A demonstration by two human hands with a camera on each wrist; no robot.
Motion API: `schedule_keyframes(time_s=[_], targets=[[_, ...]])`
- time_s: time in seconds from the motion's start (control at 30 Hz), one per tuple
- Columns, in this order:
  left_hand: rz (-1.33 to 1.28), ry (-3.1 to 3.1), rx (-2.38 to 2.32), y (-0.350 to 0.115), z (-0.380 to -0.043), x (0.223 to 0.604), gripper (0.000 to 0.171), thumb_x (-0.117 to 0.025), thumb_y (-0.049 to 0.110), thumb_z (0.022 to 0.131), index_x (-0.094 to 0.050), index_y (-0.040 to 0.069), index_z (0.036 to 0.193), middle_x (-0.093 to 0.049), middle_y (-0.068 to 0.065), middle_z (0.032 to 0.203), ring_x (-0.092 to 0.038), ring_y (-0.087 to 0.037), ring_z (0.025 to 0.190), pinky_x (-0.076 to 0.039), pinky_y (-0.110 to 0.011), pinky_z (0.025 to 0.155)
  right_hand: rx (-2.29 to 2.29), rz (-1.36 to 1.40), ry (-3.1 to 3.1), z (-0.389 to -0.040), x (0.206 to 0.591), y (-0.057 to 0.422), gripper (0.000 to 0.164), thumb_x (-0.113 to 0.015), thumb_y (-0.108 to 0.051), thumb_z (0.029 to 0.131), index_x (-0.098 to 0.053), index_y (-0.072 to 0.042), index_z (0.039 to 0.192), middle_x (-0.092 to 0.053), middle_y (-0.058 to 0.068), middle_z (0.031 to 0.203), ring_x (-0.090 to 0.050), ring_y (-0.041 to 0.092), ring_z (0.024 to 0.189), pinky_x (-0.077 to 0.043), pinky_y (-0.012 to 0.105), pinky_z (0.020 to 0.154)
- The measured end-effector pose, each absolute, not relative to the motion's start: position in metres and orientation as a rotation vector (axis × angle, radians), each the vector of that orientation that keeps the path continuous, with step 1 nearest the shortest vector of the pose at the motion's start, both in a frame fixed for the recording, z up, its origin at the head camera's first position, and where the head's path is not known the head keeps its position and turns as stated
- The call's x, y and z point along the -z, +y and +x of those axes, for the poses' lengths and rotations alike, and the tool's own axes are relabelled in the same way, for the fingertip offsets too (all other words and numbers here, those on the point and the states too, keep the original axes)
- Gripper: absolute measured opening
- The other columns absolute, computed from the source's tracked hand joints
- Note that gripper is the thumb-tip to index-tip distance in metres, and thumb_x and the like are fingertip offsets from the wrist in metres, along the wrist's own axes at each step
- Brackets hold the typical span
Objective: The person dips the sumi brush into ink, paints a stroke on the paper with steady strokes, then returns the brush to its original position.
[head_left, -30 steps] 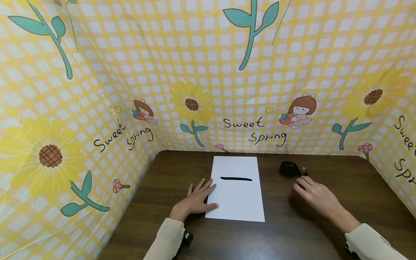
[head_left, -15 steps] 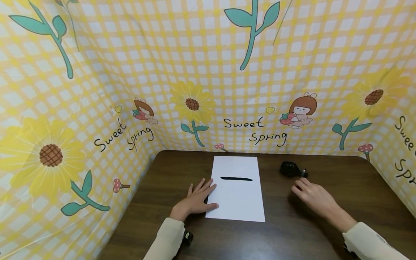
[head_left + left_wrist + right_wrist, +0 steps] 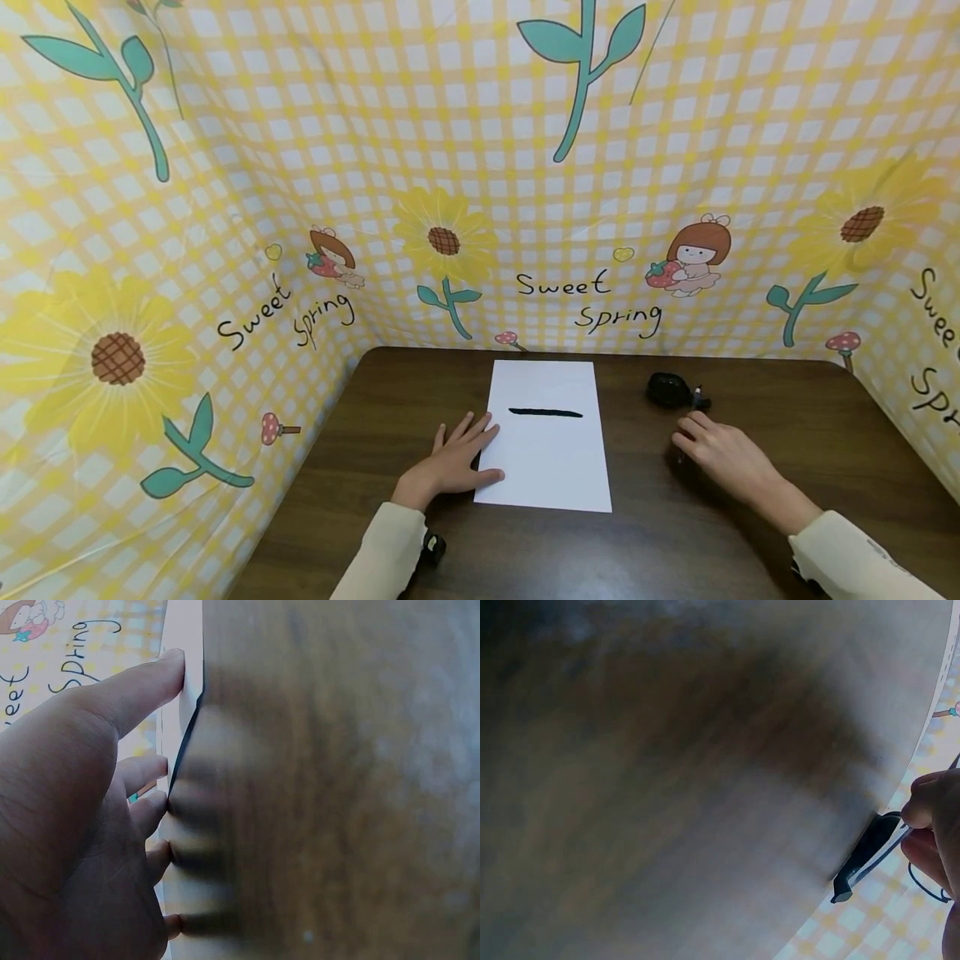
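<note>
A white sheet of paper (image 3: 547,475) lies on the dark wooden table, with one thick black stroke (image 3: 545,412) across its upper half. My left hand (image 3: 450,465) rests with fingers spread on the sheet's left edge; the left wrist view shows its fingertips and thumb at that edge. To the right of the paper, my right hand (image 3: 723,450) pinches a slim pen-like stick (image 3: 697,398) between thumb and fingers. The stick's upper end rises past the fingers, and its middle is hidden by them. Just beyond this hand sits a black rounded object (image 3: 666,390) with a narrow end.
Brown table (image 3: 645,542) surface surrounds the sheet and reaches toward me. A yellow checked cloth (image 3: 480,167) with sunflowers and lettering hangs behind the table and along both sides. Each forearm has a light sleeve (image 3: 382,546) and a dark wrist device (image 3: 433,548).
My right hand has shifted slightly left and toward me, still pinching the stick, whose tilt has changed a little. The left hand and the paper have stayed in place.
</note>
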State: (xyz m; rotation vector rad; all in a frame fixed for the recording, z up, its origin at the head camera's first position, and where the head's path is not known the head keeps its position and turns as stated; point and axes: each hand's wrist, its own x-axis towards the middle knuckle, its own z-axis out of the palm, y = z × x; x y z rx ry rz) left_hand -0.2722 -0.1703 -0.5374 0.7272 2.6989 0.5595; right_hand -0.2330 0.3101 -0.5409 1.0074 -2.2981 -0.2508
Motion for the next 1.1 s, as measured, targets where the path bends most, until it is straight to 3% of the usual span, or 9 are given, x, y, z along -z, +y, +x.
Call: schedule_keyframes(time_s=[0.13, 0.37, 0.67, 0.93, 1.1], targets=[[0.734, 2.701, -0.552, -0.170, -0.272, 0.536, 0.086, -0.063, 0.061, 0.101, -0.031, 0.020, 0.170, -0.015, -0.004, 0.181, -0.005, -0.037, 0.168, 0.002, -0.077, 0.126, 0.247, 1.017, -2.304, -0.235, 0.542, 0.311, 0.042, -0.095, 0.006, 0.065, -0.073, -0.004, 0.100, -0.072, 0.016, 0.106, -0.068, 0.031, 0.097, -0.060, 0.034, 0.060], [0.731, 2.702, -0.541, -0.169, -0.271, 0.535, 0.087, -0.063, 0.061, 0.101, -0.031, 0.020, 0.170, -0.015, -0.004, 0.181, -0.005, -0.037, 0.168, 0.002, -0.077, 0.126, 0.198, 1.041, -2.305, -0.237, 0.543, 0.314, 0.031, -0.074, 0.009, 0.075, -0.070, -0.002, 0.104, -0.070, 0.014, 0.103, -0.068, 0.030, 0.096, -0.061, 0.036, 0.063], [0.736, 2.696, -0.572, -0.170, -0.271, 0.535, 0.087, -0.063, 0.062, 0.101, -0.032, 0.018, 0.170, -0.016, -0.005, 0.181, -0.006, -0.038, 0.168, 0.002, -0.076, 0.126, 0.220, 1.044, -2.354, -0.234, 0.541, 0.316, 0.044, -0.096, 0.006, 0.065, -0.073, -0.006, 0.101, -0.072, 0.013, 0.105, -0.070, 0.029, 0.096, -0.059, 0.031, 0.059], [0.778, 2.693, -0.698, -0.176, -0.277, 0.553, 0.093, -0.057, 0.077, 0.096, -0.032, 0.027, 0.170, -0.015, 0.000, 0.181, -0.003, -0.037, 0.168, 0.006, -0.079, 0.123, 0.206, 1.061, -2.352, -0.235, 0.541, 0.317, 0.042, -0.097, 0.007, 0.065, -0.073, -0.008, 0.096, -0.070, 0.009, 0.101, -0.068, 0.026, 0.095, -0.056, 0.029, 0.056], [0.775, 2.707, -0.680, -0.177, -0.280, 0.557, 0.093, -0.057, 0.077, 0.096, -0.031, 0.028, 0.170, -0.014, 0.001, 0.181, -0.003, -0.037, 0.168, 0.005, -0.080, 0.123, 0.202, 1.064, -2.366, -0.236, 0.542, 0.317, 0.043, -0.097, 0.007, 0.065, -0.073, -0.008, 0.097, -0.070, 0.008, 0.101, -0.068, 0.026, 0.095, -0.056, 0.029, 0.056]])
